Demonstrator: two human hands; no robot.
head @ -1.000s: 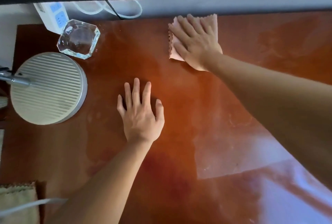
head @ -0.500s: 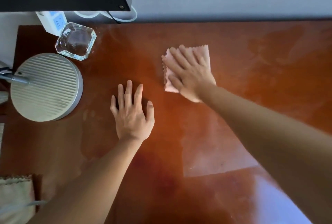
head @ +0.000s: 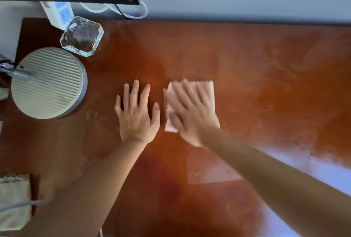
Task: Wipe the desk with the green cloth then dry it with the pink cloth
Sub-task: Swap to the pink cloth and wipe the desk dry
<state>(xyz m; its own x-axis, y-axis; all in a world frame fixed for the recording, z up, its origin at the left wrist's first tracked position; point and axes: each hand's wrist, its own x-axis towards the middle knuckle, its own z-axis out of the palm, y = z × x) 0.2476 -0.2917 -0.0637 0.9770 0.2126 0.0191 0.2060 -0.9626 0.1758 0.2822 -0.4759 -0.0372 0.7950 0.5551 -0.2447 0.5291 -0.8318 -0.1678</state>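
Drying stage: right hand, fingers flat, pressed pink cloth mid-desk; left hand splayed flat, holding nothing. Green cloth lay aside; streaks remained.

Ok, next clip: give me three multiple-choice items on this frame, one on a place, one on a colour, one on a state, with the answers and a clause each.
1. Where does the green cloth lie?
A. under the right hand
B. at the desk's near left corner
C. in the glass dish

2. What colour is the cloth under the right hand?
A. pink
B. blue
C. black

3. How is the left hand placed?
A. gripping the lamp
B. fist raised in the air
C. flat on the desk, fingers spread

Answers:
1 B, it sits at the lower left edge of the desk.
2 A, the pink cloth shows beyond the fingers.
3 C, the palm is down with the fingers straight, holding nothing.
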